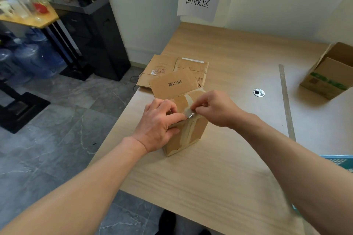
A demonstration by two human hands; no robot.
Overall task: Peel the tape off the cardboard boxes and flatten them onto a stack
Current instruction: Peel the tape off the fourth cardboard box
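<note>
Checking in from my end: the small taped box (198, 129) stands on the table (219, 177), left of the cable grommet (258, 92) and a bit nearer me. The left hand (158, 126) grips its top edge, fingers curled over the cardboard. The right hand (215, 108) has thumb and fingertips pinched tight on the lifted end of the tape (188, 113). The flattened stack (168, 68) lies left of the grommet, farther back. An open box (328, 74) sits off to the grommet's right.

The box (199, 129) is plain brown cardboard, crossed by pale, glossy tape (188, 134); its flap (173, 84) bears black print. The bench (210, 177) is light wood grain. The stack (164, 66) is brown with a white strip (193, 60). The far box (328, 76) carries green print. The basket (340, 160) is turquoise mesh. The floor (57, 139) is grey, veined white.
</note>
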